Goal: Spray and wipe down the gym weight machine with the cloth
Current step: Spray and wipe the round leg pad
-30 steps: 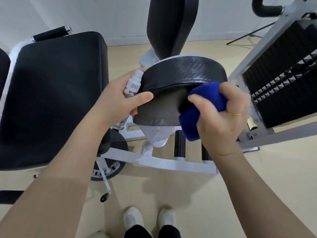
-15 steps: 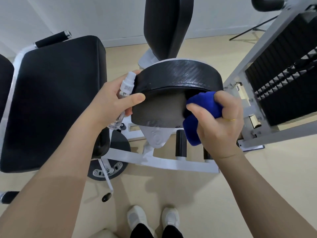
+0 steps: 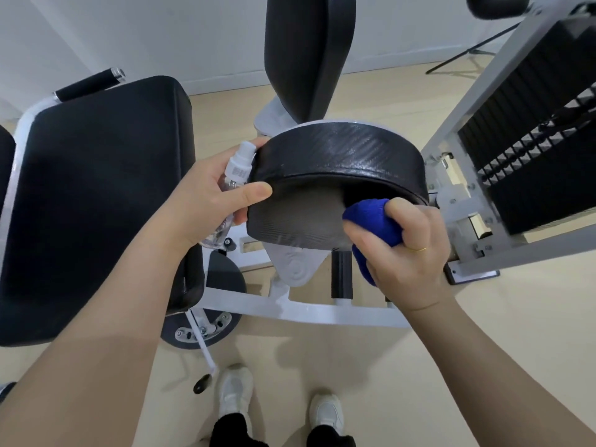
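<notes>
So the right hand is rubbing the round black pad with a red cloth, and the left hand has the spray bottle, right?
Almost. The cloth is blue, not red, as the head view shows. The right hand does rub the round black pad with it, and the left hand holds the spray bottle.

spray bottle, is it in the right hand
No, the spray bottle is held in the left hand, while the right hand grips the blue cloth against the round black pad.

1. Bright blue cloth [image 3: 374,221].
2. Black round pad [image 3: 338,162] with a thin slanted line pattern.
3. White machine frame [image 3: 322,312].
4. See-through spray bottle [image 3: 237,175] with white top.
5. Tan floor [image 3: 483,333].
6. White shoes [image 3: 233,391].
7. Gold ring [image 3: 419,249].
</notes>
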`<move>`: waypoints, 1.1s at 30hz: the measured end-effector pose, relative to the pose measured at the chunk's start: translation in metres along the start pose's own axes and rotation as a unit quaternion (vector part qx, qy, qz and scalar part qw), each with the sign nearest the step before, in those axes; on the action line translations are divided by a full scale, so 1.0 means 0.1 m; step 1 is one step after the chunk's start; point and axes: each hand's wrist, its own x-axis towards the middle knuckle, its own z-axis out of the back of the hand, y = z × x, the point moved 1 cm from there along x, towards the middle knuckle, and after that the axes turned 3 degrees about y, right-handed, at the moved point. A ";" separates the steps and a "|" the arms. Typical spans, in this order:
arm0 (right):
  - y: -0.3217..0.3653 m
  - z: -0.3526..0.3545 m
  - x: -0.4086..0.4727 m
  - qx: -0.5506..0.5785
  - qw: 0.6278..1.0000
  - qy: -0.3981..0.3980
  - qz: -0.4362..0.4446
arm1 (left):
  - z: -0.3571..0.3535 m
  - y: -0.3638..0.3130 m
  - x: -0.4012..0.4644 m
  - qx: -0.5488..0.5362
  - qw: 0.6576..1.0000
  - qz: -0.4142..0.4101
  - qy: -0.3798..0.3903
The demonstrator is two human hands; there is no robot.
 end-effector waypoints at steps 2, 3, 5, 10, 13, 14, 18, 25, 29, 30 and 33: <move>-0.07 -0.19 -0.18 -0.108 0.989 0.047 0.088 | 0.01 0.00 0.07 0.006 1.000 -0.006 0.015; -0.14 -0.32 -0.32 -0.164 0.971 0.084 0.152 | 0.02 0.01 0.10 0.006 1.000 -0.009 0.023; -0.25 -0.54 -0.58 -0.205 0.941 0.163 0.214 | 0.05 0.03 0.14 0.006 0.999 -0.021 0.033; 0.03 -0.53 -0.23 -0.188 0.946 0.115 0.237 | 0.05 0.08 0.19 -0.016 0.998 -0.045 0.041; 0.38 -0.49 0.10 -0.147 0.973 -0.035 0.172 | 0.10 0.05 0.24 -0.043 0.995 -0.039 0.081; 0.43 -0.53 0.15 -0.141 0.977 -0.055 0.150 | 0.11 0.05 0.27 -0.054 0.992 -0.036 0.109; 0.41 -0.87 -0.19 -0.220 0.963 0.082 0.131 | 0.15 0.11 0.45 -0.165 0.964 -0.013 0.209; 0.55 -0.84 -0.18 -0.262 0.946 0.116 0.153 | 0.34 0.25 0.45 -0.189 0.957 -0.007 0.219; 0.80 -0.70 -0.02 -0.218 0.973 -0.001 0.076 | 0.40 0.39 0.31 -0.193 0.958 -0.030 0.212; 0.82 -0.73 -0.04 -0.198 0.979 0.009 0.034 | 0.39 0.42 0.28 -0.191 0.959 -0.038 0.205; 0.71 -0.97 -0.27 -0.186 0.978 0.089 0.020 | 0.35 0.44 0.27 -0.185 0.964 -0.051 0.184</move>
